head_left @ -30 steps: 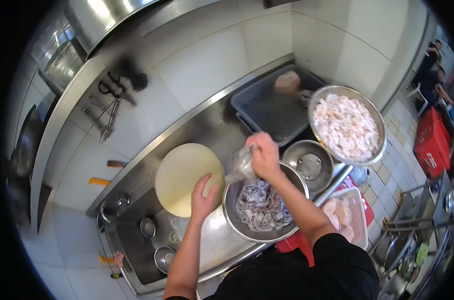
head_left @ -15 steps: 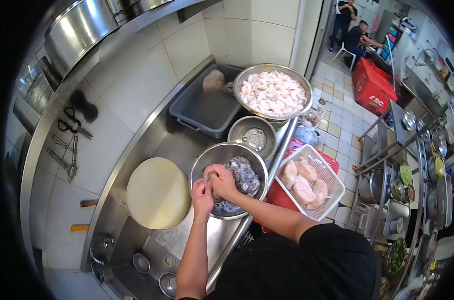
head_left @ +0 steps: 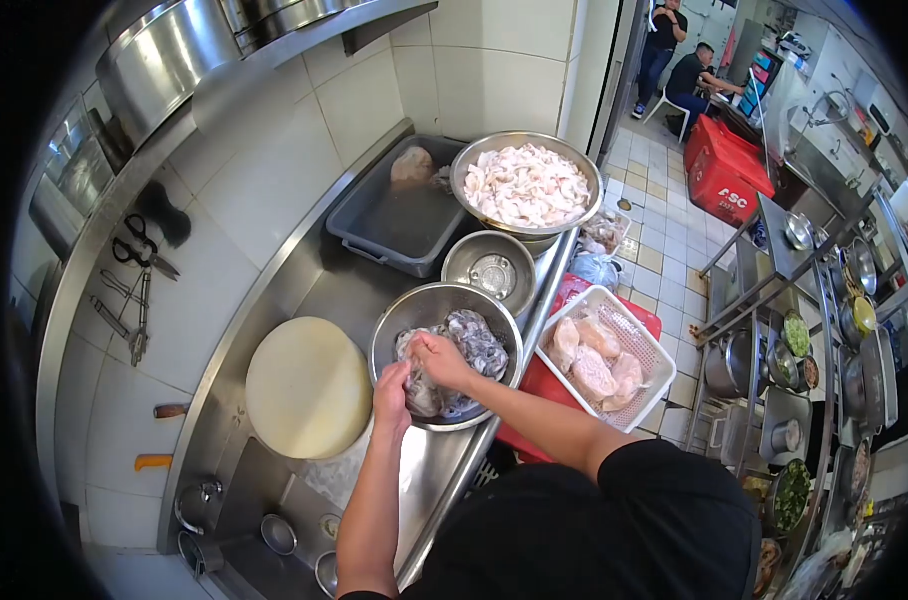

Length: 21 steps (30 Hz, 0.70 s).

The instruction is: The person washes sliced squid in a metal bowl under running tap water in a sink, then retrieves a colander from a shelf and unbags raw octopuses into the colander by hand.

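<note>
A steel bowl (head_left: 511, 375) holds slick, mottled grey-and-white seafood (head_left: 477, 345), perhaps squid or octopus. Both hands work over the bowl's left half. My right hand (head_left: 440, 360) is closed, its fingertips pressed together on a paler grey piece of the seafood (head_left: 424, 396). At the bowl's near-left rim, my left hand (head_left: 392, 393) pinches at the same piece, fingers closed. The exact grip between the fingertips is partly hidden. To the left lies a thick round cutting board (head_left: 307, 388). A smaller steel bowl (head_left: 490, 272) stands just behind.
A wide bowl of sliced pale meat (head_left: 529, 188) sits behind, beside a grey tub (head_left: 392, 222) of murky water. At right, a white basket (head_left: 664, 375) holds large pale pieces. Scissors (head_left: 146, 246) hang on the wall. Two people (head_left: 690, 80) are in the far background.
The view has shifted slightly, so everything sits a little further left. My hands have moved slightly over the bowl, and more of the pale grey piece shows beneath them.
</note>
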{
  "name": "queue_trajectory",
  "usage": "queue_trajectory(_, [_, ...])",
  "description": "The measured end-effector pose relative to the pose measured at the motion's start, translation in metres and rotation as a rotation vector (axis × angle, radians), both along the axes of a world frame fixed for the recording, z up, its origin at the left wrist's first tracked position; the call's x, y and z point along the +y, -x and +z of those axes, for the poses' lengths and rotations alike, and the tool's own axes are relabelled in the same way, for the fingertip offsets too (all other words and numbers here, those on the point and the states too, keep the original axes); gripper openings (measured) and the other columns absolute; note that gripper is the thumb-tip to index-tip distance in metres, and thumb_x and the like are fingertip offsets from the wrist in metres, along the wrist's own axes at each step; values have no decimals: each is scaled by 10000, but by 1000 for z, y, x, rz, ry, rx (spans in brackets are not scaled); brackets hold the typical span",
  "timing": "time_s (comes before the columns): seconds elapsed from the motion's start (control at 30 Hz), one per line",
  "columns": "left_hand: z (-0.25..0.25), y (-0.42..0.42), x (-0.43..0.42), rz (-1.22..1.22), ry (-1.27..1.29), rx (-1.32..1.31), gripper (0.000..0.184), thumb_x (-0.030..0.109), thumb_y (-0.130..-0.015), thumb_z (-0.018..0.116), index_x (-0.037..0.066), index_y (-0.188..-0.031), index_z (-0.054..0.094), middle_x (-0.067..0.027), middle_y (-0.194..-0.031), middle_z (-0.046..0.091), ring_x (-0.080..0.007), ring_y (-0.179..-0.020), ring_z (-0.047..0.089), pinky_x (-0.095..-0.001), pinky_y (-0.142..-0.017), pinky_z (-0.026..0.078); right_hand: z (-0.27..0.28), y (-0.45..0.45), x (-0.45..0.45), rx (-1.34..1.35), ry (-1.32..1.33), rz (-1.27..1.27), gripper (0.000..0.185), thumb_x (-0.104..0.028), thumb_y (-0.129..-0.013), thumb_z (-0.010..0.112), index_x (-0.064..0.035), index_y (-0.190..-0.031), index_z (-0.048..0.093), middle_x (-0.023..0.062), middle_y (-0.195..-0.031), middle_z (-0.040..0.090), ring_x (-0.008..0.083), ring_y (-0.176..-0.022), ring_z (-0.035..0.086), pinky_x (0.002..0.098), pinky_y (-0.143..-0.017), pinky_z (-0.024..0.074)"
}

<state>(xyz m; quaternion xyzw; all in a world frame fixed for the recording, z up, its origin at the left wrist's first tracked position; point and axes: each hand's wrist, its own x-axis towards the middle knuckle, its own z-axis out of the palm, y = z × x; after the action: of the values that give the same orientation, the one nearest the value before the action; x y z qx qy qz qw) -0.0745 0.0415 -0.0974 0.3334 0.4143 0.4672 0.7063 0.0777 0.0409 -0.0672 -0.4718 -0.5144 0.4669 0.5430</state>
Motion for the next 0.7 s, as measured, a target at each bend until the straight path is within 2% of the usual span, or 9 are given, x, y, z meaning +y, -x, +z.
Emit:
queue_trajectory(0.07, [1,3,6,7,-40,75,149,137,-948,669,11,-1026,687,-4,-895,626,-104,-831,544,-260,-784,422,-23,-2,4,6,-68,77,270,-240,-1084,487,-58,-931,616,-27,-814,587,77,-775,532,278,-728,464])
queue_trajectory(0.1, [-4,8,12,-32,-61,87,145,129,-942,669,9,-1020,693,-12,-906,639,-110,-854,559,-260,-809,430,-21,-9,-3,28,74,175,266,-247,-1082,480,-43,-969,609,40,-898,613,135,-876,565,314,-823,473])
queue_trajectory(0.17, [6,7,12,-41,-55,51,114,101,-923,669,11,-981,708,-41,-961,678,-125,-939,599,-263,-884,446,-21,-17,-10,-266,-118,192,262,-274,-1063,506,-38,-1013,607,101,-951,609,217,-945,566,370,-878,460])
queue_trajectory(0.27, [0,13,16,-86,-69,126,129,100,-926,666,7,-1004,706,-45,-964,680,-132,-943,607,-279,-879,456,-27,-34,-22,-595,-323,198,331,-356,-1007,568,-39,-1098,598,179,-1018,588,336,-1020,543,449,-927,429])
queue_trajectory(0.33, [6,16,10,-90,-214,330,160,137,-930,678,-17,-928,721,-59,-965,677,-164,-942,622,-305,-874,473,-30,-53,-20,-783,-335,267,533,-479,-889,672,-62,-1209,584,196,-1039,574,395,-1009,540,493,-921,415])
queue_trajectory(0.4, [13,23,4,-142,-421,603,265,199,-926,698,-33,-799,715,-96,-958,654,-198,-930,620,-326,-838,479,-10,-64,-23,-782,-342,320,703,-556,-781,759,-67,-1247,564,187,-1044,582,393,-1010,547,484,-930,419])
queue_trajectory(0.57, [38,40,-17,-294,-825,1077,400,363,-886,747,-10,-744,708,-119,-965,617,-278,-881,601,-372,-795,491,-16,-68,-16,-873,-297,412,876,-522,-613,897,-82,-1280,538,162,-1021,611,375,-1025,576,461,-953,428])
queue_trajectory(0.67, [72,31,-42,-446,-740,1358,461,462,-811,797,9,-752,736,-115,-1000,618,-311,-900,605,-400,-811,502,-5,-62,-17,-975,-69,502,927,-521,-571,921,-74,-1279,525,174,-1126,649,384,-1149,566,469,-1004,426])
queue_trajectory(0.7, [77,25,-48,-434,-739,1455,531,493,-732,847,-24,-763,728,-115,-1023,600,-304,-892,602,-419,-797,508,-11,-60,-16,-945,-133,448,932,-517,-570,923,-76,-1285,520,179,-1128,646,388,-1153,567,471,-1001,434])
